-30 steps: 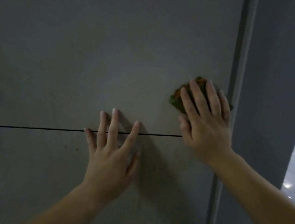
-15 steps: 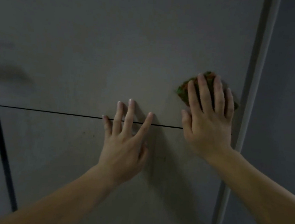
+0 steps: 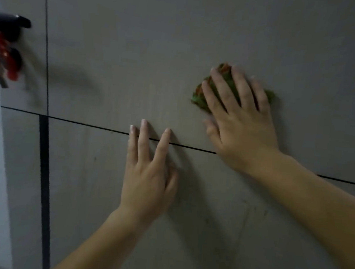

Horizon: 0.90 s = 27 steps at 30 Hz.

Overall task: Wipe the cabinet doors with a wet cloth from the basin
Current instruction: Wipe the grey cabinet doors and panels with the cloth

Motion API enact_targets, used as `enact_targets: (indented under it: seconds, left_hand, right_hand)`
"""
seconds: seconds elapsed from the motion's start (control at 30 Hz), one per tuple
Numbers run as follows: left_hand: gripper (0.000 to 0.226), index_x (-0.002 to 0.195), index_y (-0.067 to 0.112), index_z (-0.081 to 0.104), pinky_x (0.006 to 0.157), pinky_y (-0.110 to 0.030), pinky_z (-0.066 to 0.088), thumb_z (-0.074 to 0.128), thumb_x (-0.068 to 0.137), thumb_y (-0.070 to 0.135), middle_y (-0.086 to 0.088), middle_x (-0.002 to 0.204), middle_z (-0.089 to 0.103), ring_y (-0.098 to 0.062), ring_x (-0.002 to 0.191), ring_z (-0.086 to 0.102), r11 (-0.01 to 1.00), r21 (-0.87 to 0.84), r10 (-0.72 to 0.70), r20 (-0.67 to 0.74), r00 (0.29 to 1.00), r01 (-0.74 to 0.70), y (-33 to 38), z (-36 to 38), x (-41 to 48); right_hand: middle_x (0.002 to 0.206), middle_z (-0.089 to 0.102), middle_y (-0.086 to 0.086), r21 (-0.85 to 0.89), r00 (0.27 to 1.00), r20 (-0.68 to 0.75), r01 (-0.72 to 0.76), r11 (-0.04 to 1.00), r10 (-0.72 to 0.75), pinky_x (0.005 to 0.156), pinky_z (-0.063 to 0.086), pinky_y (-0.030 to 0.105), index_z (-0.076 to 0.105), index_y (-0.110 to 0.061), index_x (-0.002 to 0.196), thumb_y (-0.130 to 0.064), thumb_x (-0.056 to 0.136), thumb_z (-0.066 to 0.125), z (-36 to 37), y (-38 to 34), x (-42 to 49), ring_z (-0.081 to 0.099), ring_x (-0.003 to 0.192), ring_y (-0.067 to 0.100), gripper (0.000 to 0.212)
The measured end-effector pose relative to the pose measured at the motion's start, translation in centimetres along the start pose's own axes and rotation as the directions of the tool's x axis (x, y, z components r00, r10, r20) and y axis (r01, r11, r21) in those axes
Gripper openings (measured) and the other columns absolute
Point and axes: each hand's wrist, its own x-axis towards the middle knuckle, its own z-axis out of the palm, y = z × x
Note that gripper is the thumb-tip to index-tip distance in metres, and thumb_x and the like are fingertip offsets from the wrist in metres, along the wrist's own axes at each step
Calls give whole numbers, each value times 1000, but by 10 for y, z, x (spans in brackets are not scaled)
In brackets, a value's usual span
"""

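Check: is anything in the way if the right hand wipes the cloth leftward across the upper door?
Nothing visible lies on the upper door left of the cloth, up to the vertical gap. The left hand rests lower, its fingertips crossing the horizontal gap, so only a downward sweep would meet it.

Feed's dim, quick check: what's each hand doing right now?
Left hand: open, flat against the lower cabinet door, holding nothing.
Right hand: open, straight fingers pressing the green cloth on the upper cabinet door.

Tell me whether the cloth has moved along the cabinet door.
Yes. The cloth under the right hand has slid left, away from the door's right edge, staying above the seam.
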Motion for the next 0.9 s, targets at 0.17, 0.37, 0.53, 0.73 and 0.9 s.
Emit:
enact_targets:
  seconds: [0.17,0.37,0.53,0.73,0.9]
  left_hand:
    - [71,161,20,28,124,-63,15,42,94,41,-17,170,6,-40,157,-3,997,64,40,-9,999,-39,-20,0,-6]
    - [74,163,26,15,120,-72,6,38,96,47,-16,171,-3,-43,156,-10,992,128,0,-15,1000,2,-66,-16,19]
    - [71,163,22,18,121,-69,12,37,99,48,-8,172,4,-35,158,-3,993,96,67,-31,997,-64,-92,-22,19]
    - [72,163,25,20,123,-65,14,40,97,45,-8,172,4,-32,158,-3,995,86,61,-42,997,-57,-124,-31,20]
    - [69,162,26,22,125,-60,13,39,98,43,-5,172,4,-28,159,-4,998,35,56,-67,996,-54,-126,-33,21]
  right_hand:
    - [170,15,6,-60,933,57,357,932,-354,125,15,53,22,-18,162,-47,103,37,16,-26,-45,13,157,35,68]
    - [168,24,4,-74,973,-43,225,972,-229,124,12,48,32,-21,160,-46,101,39,8,-25,44,22,154,32,65]
    - [170,18,7,-46,980,-21,197,979,-198,124,9,51,27,-19,161,-48,100,35,14,-71,64,15,156,35,67]
    - [167,27,2,-54,868,2,496,867,-497,125,14,46,34,-24,159,-47,101,41,18,-56,66,22,155,30,63]
    - [169,22,5,-39,985,-71,154,987,-156,122,9,46,31,-20,159,-49,98,34,2,-63,145,19,155,34,68]
